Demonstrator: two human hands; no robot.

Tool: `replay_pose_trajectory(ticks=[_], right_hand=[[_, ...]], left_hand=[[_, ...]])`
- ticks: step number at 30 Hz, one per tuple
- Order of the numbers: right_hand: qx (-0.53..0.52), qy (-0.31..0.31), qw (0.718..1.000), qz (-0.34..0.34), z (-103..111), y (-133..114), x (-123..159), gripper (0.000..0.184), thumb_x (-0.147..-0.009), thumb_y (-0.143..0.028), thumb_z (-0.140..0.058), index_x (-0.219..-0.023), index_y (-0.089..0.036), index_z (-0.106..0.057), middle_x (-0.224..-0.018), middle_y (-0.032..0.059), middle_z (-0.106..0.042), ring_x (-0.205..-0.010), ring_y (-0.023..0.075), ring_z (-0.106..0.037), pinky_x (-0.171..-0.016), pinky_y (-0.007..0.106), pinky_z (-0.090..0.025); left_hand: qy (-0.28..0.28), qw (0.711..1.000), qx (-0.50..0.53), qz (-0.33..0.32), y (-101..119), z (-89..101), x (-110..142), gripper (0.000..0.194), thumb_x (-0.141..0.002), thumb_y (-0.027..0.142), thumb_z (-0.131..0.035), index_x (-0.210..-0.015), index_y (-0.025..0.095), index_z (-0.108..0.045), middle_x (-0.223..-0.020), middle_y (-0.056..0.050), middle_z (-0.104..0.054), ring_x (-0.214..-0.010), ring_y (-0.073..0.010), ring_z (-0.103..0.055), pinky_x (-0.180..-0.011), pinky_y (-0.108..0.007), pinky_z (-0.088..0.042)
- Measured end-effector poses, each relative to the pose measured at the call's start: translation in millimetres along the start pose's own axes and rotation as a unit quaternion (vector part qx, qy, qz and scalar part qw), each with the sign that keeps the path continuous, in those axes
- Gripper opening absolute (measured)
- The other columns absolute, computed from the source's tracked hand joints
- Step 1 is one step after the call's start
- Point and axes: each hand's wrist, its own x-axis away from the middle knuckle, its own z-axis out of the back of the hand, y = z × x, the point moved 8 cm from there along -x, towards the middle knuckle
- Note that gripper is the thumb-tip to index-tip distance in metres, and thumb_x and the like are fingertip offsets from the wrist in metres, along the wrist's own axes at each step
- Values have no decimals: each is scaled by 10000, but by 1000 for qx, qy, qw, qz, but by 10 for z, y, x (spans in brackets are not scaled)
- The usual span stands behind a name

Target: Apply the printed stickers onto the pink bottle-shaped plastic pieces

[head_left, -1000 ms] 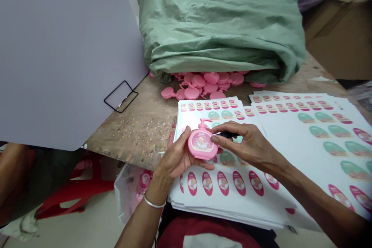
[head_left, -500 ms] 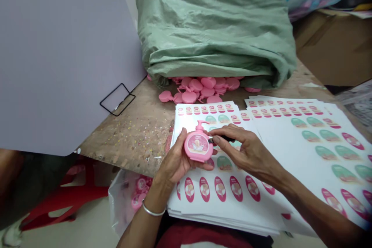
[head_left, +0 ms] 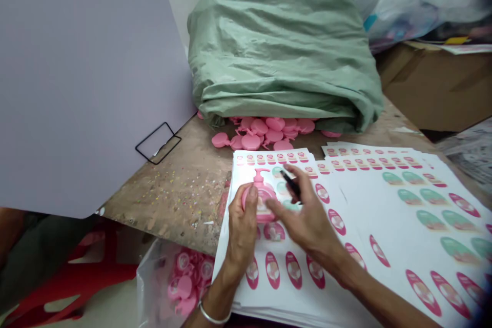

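My left hand (head_left: 242,230) is shut on a pink pump bottle (head_left: 260,196), with the thumb lying across its label. Beneath the bottle lies a stack of printed label sheets (head_left: 284,287) with pink oval and green labels. Several labels are gone from the sheet, leaving gaps. My right hand (head_left: 309,223) is just right of the bottle, its fingers spread above the sheet. It holds a slim black tool (head_left: 291,185) between its fingers, with the tip near the bottle. A second stack of label sheets (head_left: 407,215) lies to the right.
A heap of pink bottles (head_left: 261,130) lies at the foot of a green woven sack (head_left: 280,51). A large grey board (head_left: 84,82) with a black wire frame (head_left: 157,142) leans left. A plastic bag of labelled pink bottles (head_left: 184,282) sits below the scarred table edge (head_left: 165,215).
My right hand has drawn back from the bottle, and the black tool now points more upright. My left thumb covers more of the label. The view has tilted upward, and the table sits lower in the frame.
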Motion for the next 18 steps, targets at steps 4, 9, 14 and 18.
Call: replay_pose_trajectory(ticks=[4, 9, 14, 18], right_hand=[[-54, -19, 997, -50, -239, 190, -66, 737, -801, -559, -634, -1385, -197, -367, -1347, 158, -531, -1209, 277, -545, -939, 423, -490], [100, -34, 992, -66, 37, 673, -657, 487, -846, -544, -549, -1153, -170, -599, -1071, 124, -690, -977, 274, -644, -832, 412, -497], [191, -63, 974, -99, -194, 768, -1304, 465, -819, -599, -551, -959, -179, -692, -941, 143, -723, -925, 300, -653, -763, 383, -459], [191, -101, 970, -110, -646, 645, -1533, 538, -770, -671, -573, -742, -140, -659, -826, 198, -695, -878, 321, -647, -700, 383, -443]], left_hand=[[68, 997, -22, -6, 3, 237, 25, 278, -876, 474, -557, -931, 214, -640, -859, -67, -672, -901, -240, -640, -796, -311, -509], [181, 952, -236, -79, 182, 1032, -328, 392, -863, 557, -520, -726, 190, -540, -575, 40, -482, -527, -124, -454, -520, -230, -368], [215, 856, -426, -200, 469, 1291, -730, 331, -833, 464, -557, -905, 154, -648, -902, -97, -639, -879, -261, -580, -820, -383, -464], [165, 820, -458, -301, 487, 885, -469, 342, -917, 381, -475, -1157, 171, -599, -1188, -154, -592, -1153, -287, -536, -1001, -444, -417]])
